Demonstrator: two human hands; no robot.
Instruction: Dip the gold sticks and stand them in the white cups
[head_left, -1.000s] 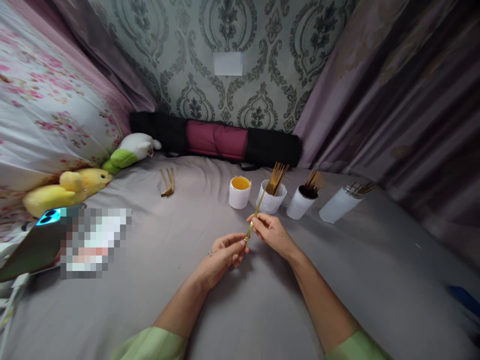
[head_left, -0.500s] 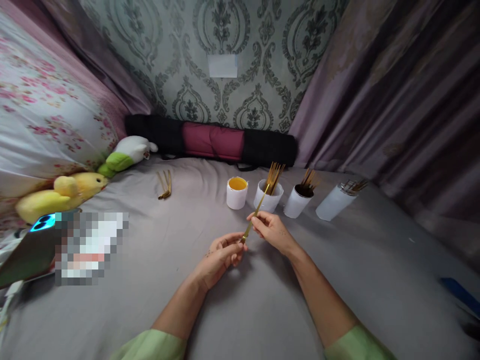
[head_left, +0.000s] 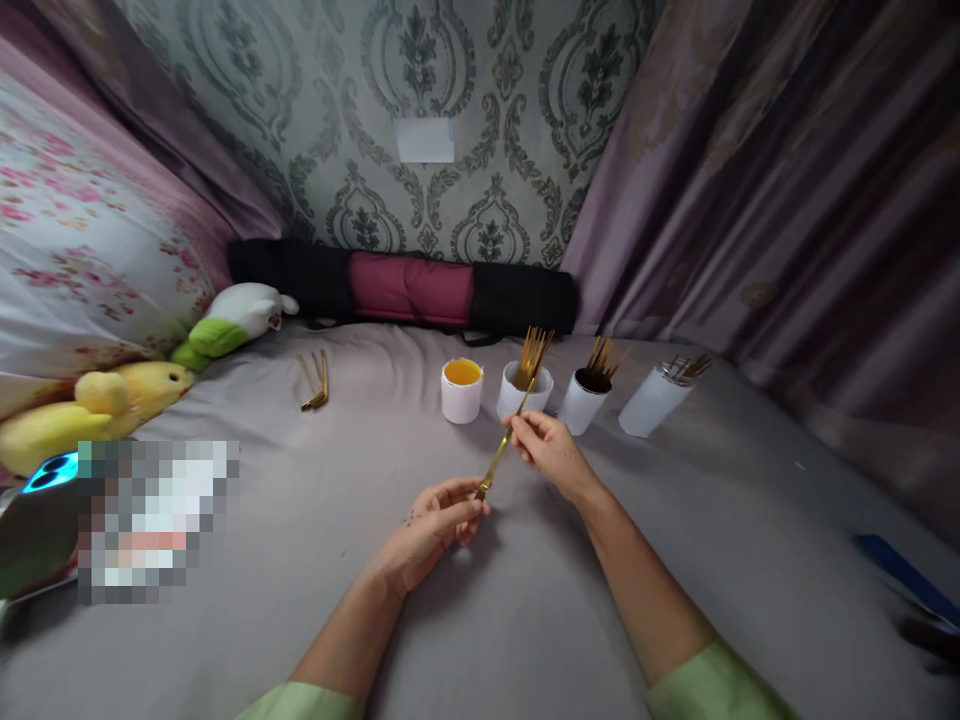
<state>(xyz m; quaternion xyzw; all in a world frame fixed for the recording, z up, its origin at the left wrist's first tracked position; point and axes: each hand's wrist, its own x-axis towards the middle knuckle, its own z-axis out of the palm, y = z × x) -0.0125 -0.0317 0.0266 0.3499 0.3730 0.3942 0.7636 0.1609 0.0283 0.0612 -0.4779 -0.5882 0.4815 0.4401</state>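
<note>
A slim gold paintbrush (head_left: pixel 498 463) slants between my two hands above the grey sheet. My left hand (head_left: pixel 435 525) pinches its lower end, near the metal collar, between thumb and fingers; the tip is mostly covered. Higher up, the thumb and fingertips of my right hand (head_left: pixel 553 455) close on the thin handle. Just beyond that hand stands a white cup (head_left: pixel 513 404) with several thin brown-gold handles in it. To its left is a white cup (head_left: pixel 460 403) with a yellow inside. On the sheet at left lie a few gold paintbrushes (head_left: pixel 319 385).
Further right are a white cup (head_left: pixel 581 408) of brown sticks and a tilted white holder (head_left: pixel 651 402) with more. A black and maroon bag (head_left: pixel 412 288) lies along the wall. Plush toys (head_left: pixel 97 400) and a phone (head_left: pixel 45 530) sit at left, a blue object (head_left: pixel 907 575) at right.
My right hand has slid up the handle, away from my left hand, exposing more of the brush between them. The view has shifted slightly to the right.
</note>
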